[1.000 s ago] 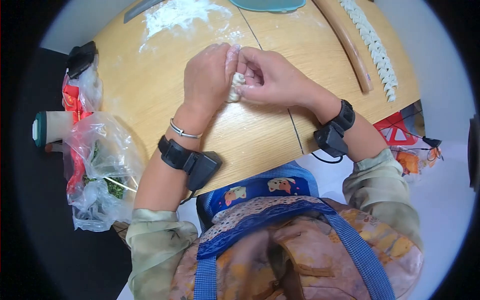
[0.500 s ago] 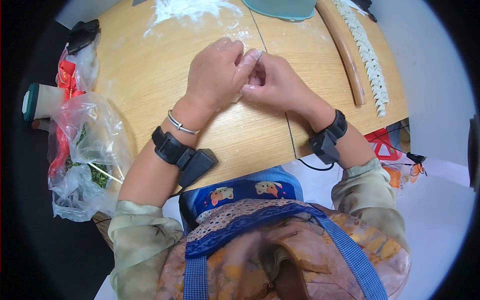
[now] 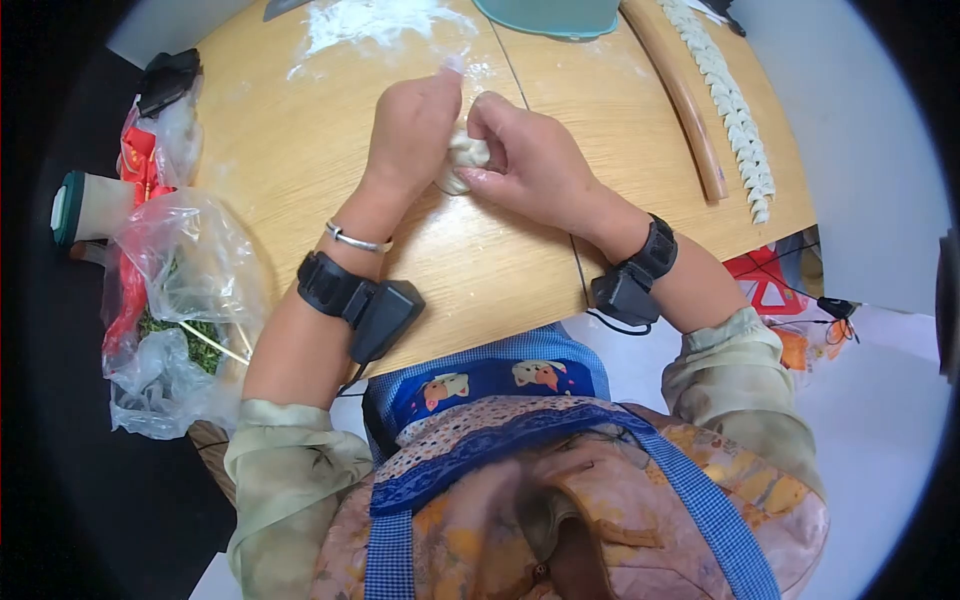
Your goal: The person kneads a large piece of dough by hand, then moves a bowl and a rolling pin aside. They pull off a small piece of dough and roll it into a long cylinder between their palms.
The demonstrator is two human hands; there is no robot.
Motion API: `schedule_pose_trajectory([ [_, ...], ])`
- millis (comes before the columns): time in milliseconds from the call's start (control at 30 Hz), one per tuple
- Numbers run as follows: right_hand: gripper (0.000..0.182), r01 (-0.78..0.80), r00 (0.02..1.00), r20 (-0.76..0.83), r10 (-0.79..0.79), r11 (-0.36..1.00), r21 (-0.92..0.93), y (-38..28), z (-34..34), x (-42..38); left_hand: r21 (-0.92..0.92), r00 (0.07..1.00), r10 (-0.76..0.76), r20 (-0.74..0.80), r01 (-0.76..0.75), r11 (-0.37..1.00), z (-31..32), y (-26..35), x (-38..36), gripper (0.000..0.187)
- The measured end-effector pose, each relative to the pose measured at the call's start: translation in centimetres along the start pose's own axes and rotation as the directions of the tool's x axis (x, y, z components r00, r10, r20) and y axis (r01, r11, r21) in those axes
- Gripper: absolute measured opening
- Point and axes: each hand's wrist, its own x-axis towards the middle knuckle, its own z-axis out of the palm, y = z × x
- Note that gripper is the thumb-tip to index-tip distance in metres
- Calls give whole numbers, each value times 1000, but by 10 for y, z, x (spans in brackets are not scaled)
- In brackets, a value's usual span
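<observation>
A small lump of pale dough (image 3: 468, 153) shows between my two hands, above the wooden table. My left hand (image 3: 412, 135) is on the dough's left side, its thumb pointing up and its fingers mostly hidden beneath. On the right, my right hand (image 3: 530, 160) curls its thumb and forefinger round the dough. White flour (image 3: 385, 25) is spread over the table's far side. A long braided strip of pale dough pieces (image 3: 730, 110) lies at the right, beside a wooden rolling pin (image 3: 680, 100).
A teal bowl (image 3: 555, 18) stands at the table's far edge. Clear plastic bags (image 3: 190, 260) with greens inside hang at the left, near a green-lidded container (image 3: 95, 205). The table's near edge borders the apron (image 3: 490, 385).
My hands have moved slightly left and apart at the top. The dough, mostly hidden before, now shows between them. My left thumb has lifted away from my right hand.
</observation>
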Motion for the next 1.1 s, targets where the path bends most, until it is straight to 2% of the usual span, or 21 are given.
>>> schedule_pose_trajectory([
  [33, 34, 106, 992, -57, -108, 994, -38, 1, 1, -1, -1, 1000, 0, 2, 0, 1000, 3, 1, -2, 27],
  [100, 34, 74, 997, -15, -75, 997, -19, 3, -2, -1, 335, 977, 197, -79, -160, 929, 9, 3, -6, 25],
  [200, 33, 9, 996, 88, -16, 997, 81, 5, -11, 1, 447, 969, 245, -35, -204, 871, 8, 2, -10, 24],
  [233, 32, -33, 989, 150, 10, 987, 156, 6, -14, 2, 450, 969, 245, -34, -204, 870, 7, 1, -9, 24],
  [300, 32, -66, 988, 150, 30, 968, 241, 10, -17, 4, 477, 940, 341, 24, -310, 822, 7, -1, -6, 17],
  [367, 32, -101, 986, 156, 52, 942, 321, 12, -15, 4, 512, 940, 339, 31, -306, 803, 8, -3, -2, 17],
  [433, 30, -118, 987, 130, 94, 974, 192, 11, -12, 5, 546, 939, 342, 37, -305, 780, 9, 0, -2, 18],
  [500, 30, -120, 989, 106, 104, 980, 156, 8, -9, 5, 516, 974, 223, -33, -174, 839, 10, 7, -2, 20],
  [533, 30, -126, 990, 80, 117, 984, 123, 6, -7, 5, 517, 974, 225, -34, -175, 838, 10, 12, -3, 20],
  [600, 30, -90, 996, 36, 87, 993, 77, 1, -2, 2, 250, 986, 126, -111, -95, 963, 12, 19, -7, 24],
  [633, 31, -58, 998, -2, 58, 998, 28, 0, -1, 1, 249, 987, 123, -107, -94, 964, 15, 20, -9, 24],
  [667, 31, -62, 998, 0, 62, 998, 28, 1, -1, 0, 340, 969, 226, -101, -180, 923, 19, 21, -11, 24],
  [700, 32, -88, 996, 35, 85, 992, 92, 2, -1, -1, 428, 941, 326, -87, -260, 866, 21, 19, -12, 25],
  [767, 34, -112, 992, 68, 103, 982, 155, 9, -3, 1, 467, 922, 384, -60, -314, 827, 18, 15, -9, 24],
  [800, 36, -152, 985, 119, 122, 945, 290, 13, -6, 4, 504, 898, 438, -31, -364, 783, 16, 12, -6, 24],
  [833, 39, -196, 976, 172, 134, 887, 417, 17, -7, 5, 505, 899, 437, -30, -364, 783, 14, 9, -3, 24],
  [867, 39, -197, 976, 173, 136, 887, 419, 19, -6, 4, 530, 908, 419, -26, -343, 776, 13, 6, -1, 19],
  [933, 40, -142, 988, 100, 120, 955, 261, 13, -9, 4, 554, 916, 402, -23, -323, 767, 13, 4, 2, 15],
  [967, 40, -143, 988, 99, 120, 955, 261, 13, -7, 4, 579, 927, 374, -39, -284, 764, 14, 3, 3, 15],
  [1033, 44, 41, 999, -30, -41, 999, -13, 11, -2, 5, 606, 934, 352, -56, -248, 756, 14, 5, 3, 16],
  [1100, 42, 31, 999, -13, -32, 999, -12, 11, -2, 6, 460, 966, 224, -131, -141, 877, 14, 6, 1, 18],
])
